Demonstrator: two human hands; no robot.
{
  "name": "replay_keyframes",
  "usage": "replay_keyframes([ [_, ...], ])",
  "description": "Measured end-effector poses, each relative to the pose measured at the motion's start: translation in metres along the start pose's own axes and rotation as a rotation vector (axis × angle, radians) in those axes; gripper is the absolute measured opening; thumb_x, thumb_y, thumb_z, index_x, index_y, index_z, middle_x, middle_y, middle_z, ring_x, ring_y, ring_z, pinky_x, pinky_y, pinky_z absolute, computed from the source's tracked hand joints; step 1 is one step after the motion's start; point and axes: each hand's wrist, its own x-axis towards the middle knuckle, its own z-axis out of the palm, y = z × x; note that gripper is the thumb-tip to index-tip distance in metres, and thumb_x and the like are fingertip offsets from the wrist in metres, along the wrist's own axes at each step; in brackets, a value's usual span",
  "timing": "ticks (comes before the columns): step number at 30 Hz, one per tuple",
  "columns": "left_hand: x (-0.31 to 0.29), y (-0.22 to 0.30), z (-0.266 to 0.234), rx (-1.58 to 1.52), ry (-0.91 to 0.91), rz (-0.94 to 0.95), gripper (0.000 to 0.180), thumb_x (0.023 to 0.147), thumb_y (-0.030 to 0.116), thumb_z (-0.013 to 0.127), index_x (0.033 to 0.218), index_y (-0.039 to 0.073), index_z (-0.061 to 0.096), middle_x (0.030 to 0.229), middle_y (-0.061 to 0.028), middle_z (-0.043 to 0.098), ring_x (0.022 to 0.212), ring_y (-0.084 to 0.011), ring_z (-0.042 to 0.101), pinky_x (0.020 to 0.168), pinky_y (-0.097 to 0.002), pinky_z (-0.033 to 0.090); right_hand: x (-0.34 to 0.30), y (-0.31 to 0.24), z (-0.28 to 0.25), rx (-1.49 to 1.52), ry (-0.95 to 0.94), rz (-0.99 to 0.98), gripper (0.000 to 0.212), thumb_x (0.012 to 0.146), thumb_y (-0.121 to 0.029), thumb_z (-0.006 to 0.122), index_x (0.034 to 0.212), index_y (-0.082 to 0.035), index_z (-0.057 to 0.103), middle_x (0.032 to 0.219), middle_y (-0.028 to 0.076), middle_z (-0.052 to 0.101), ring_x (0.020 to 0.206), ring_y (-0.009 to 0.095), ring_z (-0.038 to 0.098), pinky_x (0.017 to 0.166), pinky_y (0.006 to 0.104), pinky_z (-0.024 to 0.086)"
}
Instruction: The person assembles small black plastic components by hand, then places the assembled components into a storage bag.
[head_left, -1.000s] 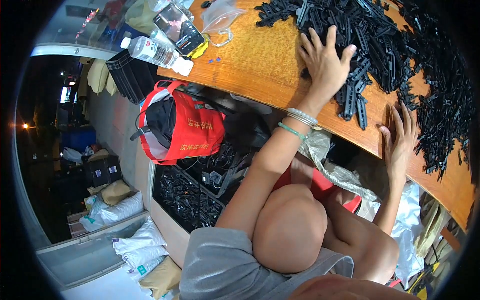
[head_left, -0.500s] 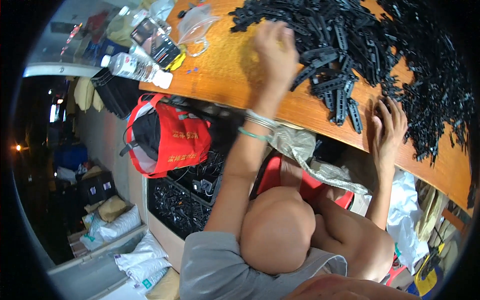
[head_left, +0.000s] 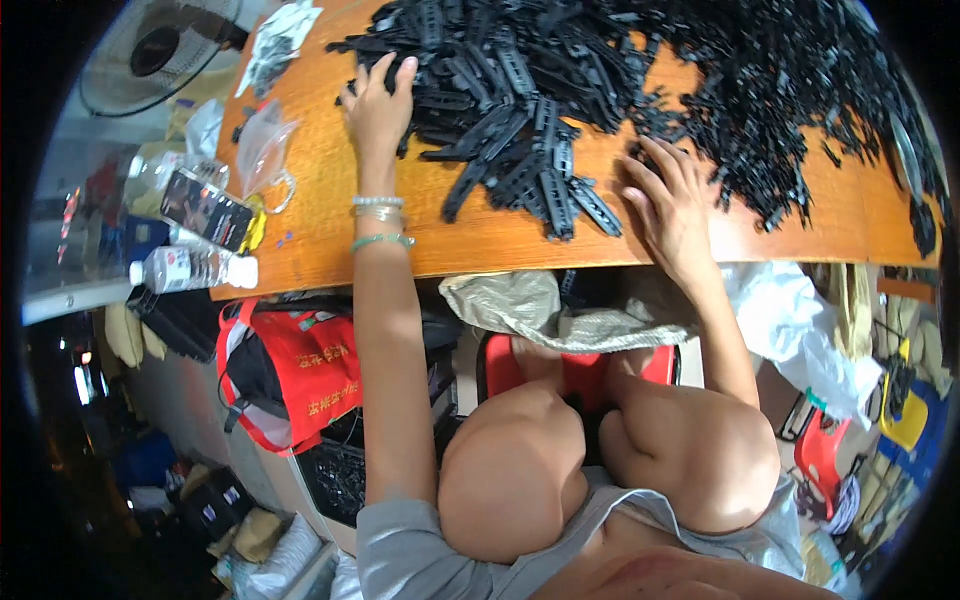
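Observation:
At the left rim of a heap of long black plastic pieces is my left hand, palm down with its fingers apart. Its fingertips reach the outermost pieces, and I see nothing held. My right hand rests on the wooden table, fingers spread and slightly bent. Those fingertips lie near several small black parts at the edge of a second heap of small black plastic parts. Several long slotted pieces lie between my hands, close to the table's front edge.
Along the table's left side are a phone, a clear bottle and a clear plastic bag. A fan stands beyond. Below the edge hang a red bag and a grey cloth. White plastic sheeting is at right.
The view has turned, so the table now lies more level. My left hand has gone from bare wood beside the long pieces to their left rim. My right hand stays by the small parts.

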Motion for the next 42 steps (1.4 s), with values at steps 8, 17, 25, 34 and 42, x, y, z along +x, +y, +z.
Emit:
replay_keyframes([
  [8,-0.019,0.012,-0.01,-0.339,0.088,0.069,0.043,0.091,0.043,0.047,0.117,0.011,0.06,0.132,-0.0194,0.046,0.128,-0.0393,0.032,0.106,-0.0484,0.024,0.018,0.012,-0.009,0.143,0.168,0.0,0.018,0.084,-0.01,0.059,0.101,-0.004,0.063,0.103,0.009,0.061,0.101,0.026,0.054,0.087,0.0373,0.038],
  [17,-0.008,0.112,-0.022,-0.378,0.123,0.714,0.014,0.078,0.009,0.061,0.087,0.0,0.067,0.089,-0.0134,0.066,0.084,-0.0294,0.061,0.08,-0.0355,0.047,0.11,0.096,0.015,-0.213,-0.181,-0.061,0.018,0.075,0.0,0.055,0.089,-0.004,0.064,0.096,0.012,0.059,0.099,0.03,0.053,0.085,0.0409,0.043],
  [25,0.038,0.126,0.003,0.235,0.285,0.704,0.029,0.078,0.016,0.062,0.101,-0.001,0.064,0.095,-0.0166,0.065,0.091,-0.0324,0.06,0.086,-0.0405,0.045,0.108,0.09,0.01,-0.286,-0.14,-0.059,0.021,0.072,-0.013,0.067,0.091,-0.005,0.063,0.098,0.011,0.057,0.098,0.028,0.053,0.082,0.0383,0.042],
  [34,0.035,0.11,-0.007,-0.03,0.375,0.529,0.036,0.075,0.024,0.069,0.099,-0.003,0.065,0.085,-0.0149,0.064,0.074,-0.0277,0.061,0.072,-0.0346,0.048,0.123,0.094,0.008,-0.233,-0.217,-0.138,0.02,0.072,-0.016,0.069,0.084,-0.002,0.06,0.089,0.011,0.058,0.093,0.03,0.054,0.081,0.0401,0.044],
  [42,-0.063,0.128,-0.052,-1.395,-0.112,-0.177,0.014,0.083,-0.002,0.055,0.097,-0.007,0.053,0.084,-0.0165,0.062,0.072,-0.0252,0.066,0.066,-0.0288,0.057,0.104,0.107,0.009,-0.261,-0.134,-0.059,0.032,0.078,-0.007,0.058,0.11,-0.002,0.052,0.095,0.019,0.06,0.088,0.034,0.06,0.077,0.0406,0.049],
])
